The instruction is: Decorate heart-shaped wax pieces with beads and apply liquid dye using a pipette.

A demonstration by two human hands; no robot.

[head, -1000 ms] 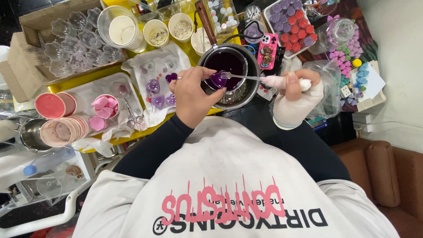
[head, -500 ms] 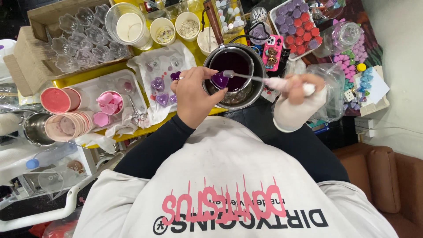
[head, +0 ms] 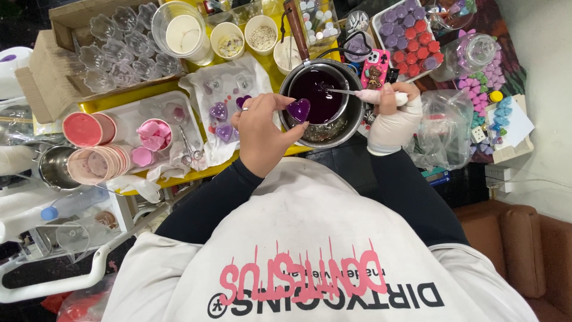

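You're pinching the purple heart mould [head: 298, 110] in your left hand [head: 262, 132], keeping it level at the pot's [head: 356, 117] rim — drips would be falling back inside. Your bandaged right hand [head: 394, 113] is closing round a white-handled tool [head: 363, 94], its tip reaching over the dark purple liquid [head: 319, 89].

Bright, even light falls from above on the yellow table [head: 280, 71], with hardly any hard shadow on it. The dark liquid in the metal pot [head: 348, 122] carries a small pale glint, and the clear plastic cups [head: 122, 42] left of the pot show soft highlights. Colours are vivid and detail is sharp around the pot. The far-left corners go dim, and the white sweatshirt [head: 316, 238] nearest the lens bulges with wide-angle stretch.
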